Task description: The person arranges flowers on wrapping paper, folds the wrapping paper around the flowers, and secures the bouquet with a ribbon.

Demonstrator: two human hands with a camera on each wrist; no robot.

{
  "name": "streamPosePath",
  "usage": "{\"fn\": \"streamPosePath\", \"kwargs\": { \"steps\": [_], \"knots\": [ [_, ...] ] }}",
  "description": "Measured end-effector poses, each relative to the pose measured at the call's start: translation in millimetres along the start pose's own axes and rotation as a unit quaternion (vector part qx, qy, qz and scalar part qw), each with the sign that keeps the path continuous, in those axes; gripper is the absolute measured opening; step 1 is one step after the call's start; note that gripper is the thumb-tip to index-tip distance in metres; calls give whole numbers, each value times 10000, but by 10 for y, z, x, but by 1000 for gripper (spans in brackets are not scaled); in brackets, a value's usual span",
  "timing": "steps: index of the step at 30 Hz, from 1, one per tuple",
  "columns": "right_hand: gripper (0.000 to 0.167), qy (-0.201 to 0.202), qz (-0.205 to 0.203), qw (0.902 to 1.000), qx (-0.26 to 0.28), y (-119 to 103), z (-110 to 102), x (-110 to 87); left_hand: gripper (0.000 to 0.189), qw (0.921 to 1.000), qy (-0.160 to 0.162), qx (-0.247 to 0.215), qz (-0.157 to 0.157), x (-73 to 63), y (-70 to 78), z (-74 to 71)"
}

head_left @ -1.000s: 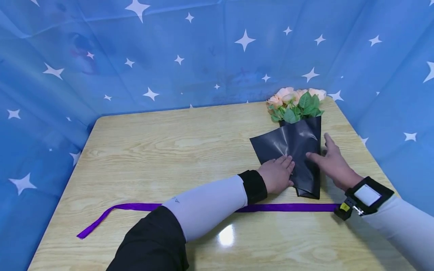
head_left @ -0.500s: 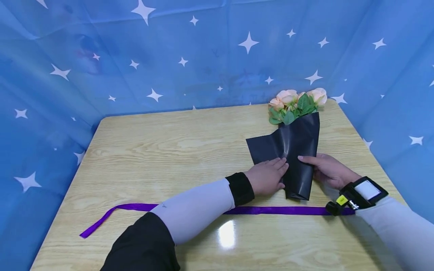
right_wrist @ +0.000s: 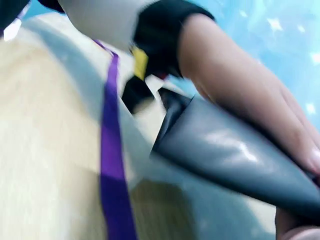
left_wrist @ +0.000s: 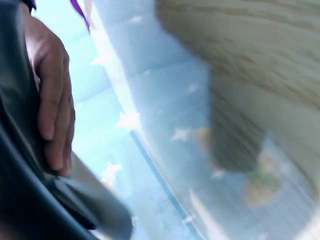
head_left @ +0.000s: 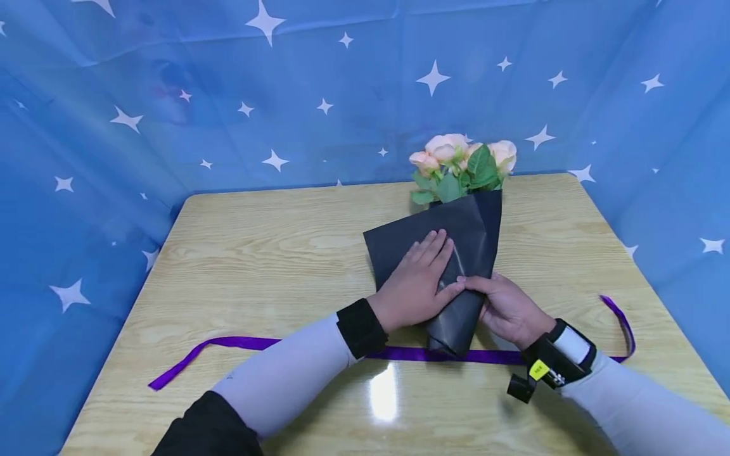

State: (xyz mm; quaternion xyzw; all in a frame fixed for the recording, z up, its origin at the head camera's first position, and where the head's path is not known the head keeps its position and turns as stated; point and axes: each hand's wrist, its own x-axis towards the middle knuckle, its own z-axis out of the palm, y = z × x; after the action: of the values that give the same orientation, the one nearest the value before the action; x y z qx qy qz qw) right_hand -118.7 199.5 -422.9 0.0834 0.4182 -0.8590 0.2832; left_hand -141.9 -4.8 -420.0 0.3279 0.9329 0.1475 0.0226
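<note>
A bouquet of pale peach roses (head_left: pixel 447 149) with green leaves stands out of a black wrapping sheet (head_left: pixel 402 229). My left hand (head_left: pixel 412 284) lies on the front of the wrapper, fingers straight. At the wrapper's right edge my right hand (head_left: pixel 510 310) holds the bouquet, thumb in front and the other fingers behind it. Both thumbs meet near the middle of the sheet. The narrow lower end of the wrapper (right_wrist: pixel 225 150) overlaps a purple ribbon (head_left: pixel 245 342) in the head view. In the right wrist view this end sits above the tabletop, beside the ribbon (right_wrist: pixel 114 165).
The ribbon runs across the wood-grain table (head_left: pixel 274 240), its right end curling upward past my right wrist. A blue curtain (head_left: pixel 353 82) with white stars hangs behind the table and along both sides.
My right hand has closed on the wrapper's right edge. The bouquet has shifted left and toward me, over the ribbon. My left hand has slid up the sheet, and the ribbon's right end now shows.
</note>
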Motion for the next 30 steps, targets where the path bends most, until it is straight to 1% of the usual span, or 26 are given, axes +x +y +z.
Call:
{"fn": "streamPosePath", "kwargs": {
  "steps": [2, 4, 6, 8, 11, 14, 16, 17, 18, 19, 21, 22, 25, 27, 28, 29, 30],
  "knots": [
    [26, -109, -79, 9999, -96, 57, 83, 17, 82, 9993, 296, -215, -125, -51, -72, -32],
    [27, -252, -180, 9993, -223, 95, 147, 42, 85, 9968, 524, -561, -242, -86, -140, -87],
    [28, -359, -227, 9984, -374, 124, 201, 67, 85, 9919, 705, -993, -353, -106, -212, -147],
    [28, -461, -187, 9973, -538, 156, 248, 88, 85, 9850, 866, -1419, -452, -114, -277, -210],
    [28, -639, -74, 9942, -866, 211, 321, 118, 85, 9730, 1085, -1966, -528, -118, -357, -292],
    [28, -748, -28, 9915, -1065, 258, 387, 147, 84, 9605, 1277, -2398, -600, -124, -411, -329],
    [28, -772, -34, 9911, -1080, 278, 421, 162, 86, 9486, 1411, -2742, -716, -148, -428, -321],
    [28, -776, -55, 9910, -1087, 284, 433, 167, 87, 9412, 1476, -2931, -807, -163, -431, -311],
    [28, -780, -77, 9910, -1089, 289, 441, 172, 88, 9320, 1530, -3155, -917, -184, -427, -301],
    [29, -793, -98, 9908, -1092, 292, 446, 176, 90, 9198, 1580, -3443, -1024, -204, -420, -288],
    [29, -828, -185, 9899, -1136, 296, 454, 185, 94, 8915, 1673, -4027, -1225, -247, -393, -267],
    [30, -843, -242, 9890, -1191, 296, 456, 191, 93, 8760, 1730, -4327, -1247, -264, -377, -258],
    [29, -829, -411, 9865, -1349, 293, 478, 209, 79, 8210, 1876, -5258, -1195, -301, -326, -239],
    [28, -779, -506, 9847, -1472, 291, 502, 223, 62, 7841, 1906, -5783, -1200, -323, -299, -235],
    [28, -752, -535, 9839, -1532, 291, 513, 228, 52, 7635, 1901, -6054, -1201, -332, -289, -236],
    [28, -724, -552, 9833, -1578, 292, 525, 234, 45, 7411, 1886, -6319, -1258, -341, -282, -236],
    [27, -685, -572, 9823, -1648, 296, 537, 239, 41, 7211, 1870, -6529, -1372, -351, -278, -237]
  ]
}}
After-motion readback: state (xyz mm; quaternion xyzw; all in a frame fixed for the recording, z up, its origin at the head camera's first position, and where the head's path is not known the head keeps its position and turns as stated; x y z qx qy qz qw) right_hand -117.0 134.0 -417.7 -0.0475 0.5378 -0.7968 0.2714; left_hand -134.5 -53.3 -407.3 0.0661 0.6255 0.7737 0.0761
